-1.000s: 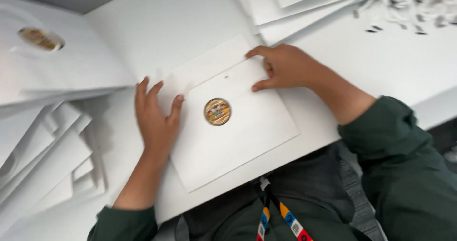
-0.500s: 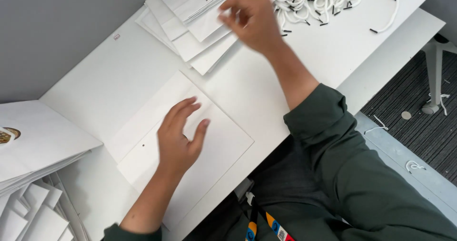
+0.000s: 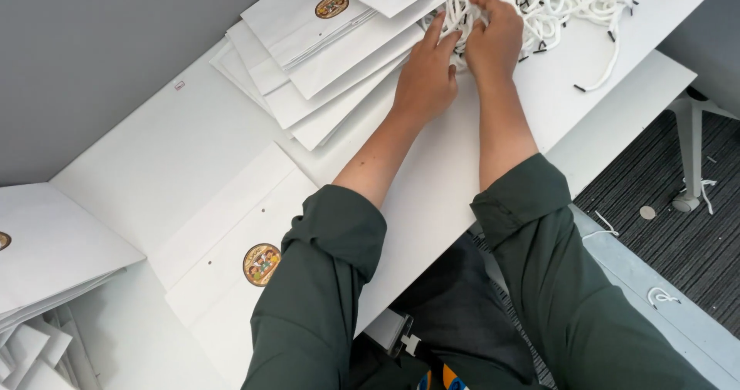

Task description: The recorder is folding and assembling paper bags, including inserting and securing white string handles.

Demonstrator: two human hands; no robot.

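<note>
A heap of white cords [image 3: 563, 1] with black tips lies at the far right of the white table [image 3: 154, 151]. My right hand [image 3: 493, 39] is dug into the heap's near edge with its fingers curled around cords. My left hand [image 3: 428, 74] lies just left of it, fingers stretched out, tips touching the cords. A flat white paper bag [image 3: 223, 243] with a round brown sticker [image 3: 261, 263] lies near the front edge by my left elbow, with no hand on it.
A fanned stack of white bags [image 3: 324, 47], the top one with a round sticker, sits beside my left hand. More white bags [image 3: 54, 243] are piled at the left edge. A chair base [image 3: 690, 197] stands on dark carpet to the right, with loose cords on the floor.
Both hands pressed on the flat bag a second ago. My right hand went to the cord heap first, then my left hand left the bag and joined it.
</note>
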